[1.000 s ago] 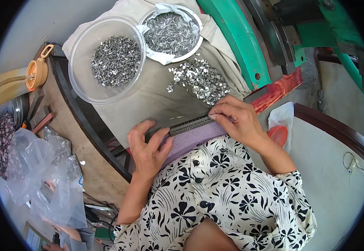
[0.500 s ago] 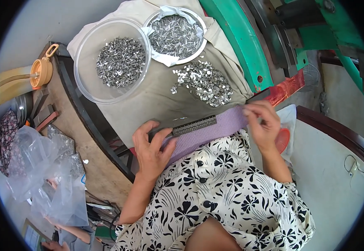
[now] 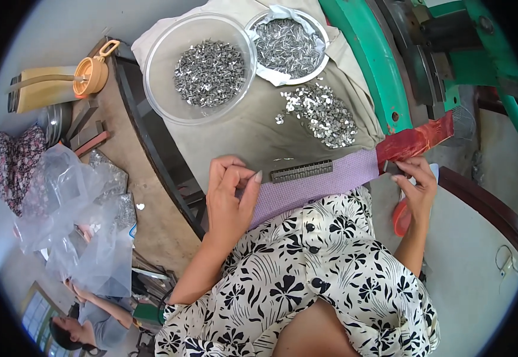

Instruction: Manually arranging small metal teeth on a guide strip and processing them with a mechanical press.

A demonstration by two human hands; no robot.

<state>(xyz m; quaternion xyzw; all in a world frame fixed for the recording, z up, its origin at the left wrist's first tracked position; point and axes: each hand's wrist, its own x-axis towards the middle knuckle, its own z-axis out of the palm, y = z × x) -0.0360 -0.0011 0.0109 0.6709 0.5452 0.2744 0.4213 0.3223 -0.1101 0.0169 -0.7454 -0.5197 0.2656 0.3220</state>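
Note:
A dark slotted metal block [image 3: 301,171] with a row of small pieces in it lies on a purple woven cloth [image 3: 294,193] across my lap. My left hand [image 3: 230,193] is beside the block's left end, thumb and fingers drawn together in a pinch; what they hold, if anything, is too small to make out. Off the cloth's right end, by a red cloth [image 3: 413,140], my right hand [image 3: 418,187] closes its fingertips on a small dark flat piece [image 3: 392,167]. Beyond the block is a loose heap of small metal pieces [image 3: 327,116].
A clear plastic tub [image 3: 153,89] and a paper-lined bowl [image 3: 324,58] hold many small metal parts. Green machinery [image 3: 369,65] stands at the right. Plastic bags [image 3: 86,202] and a yellow-lidded jug [image 3: 90,76] are at the left; another person [image 3: 101,327] is at lower left.
My right hand has left the purple cloth's end and moved right and down, with a dark piece now at its fingertips. My left hand has drawn off the block, fingers curling in.

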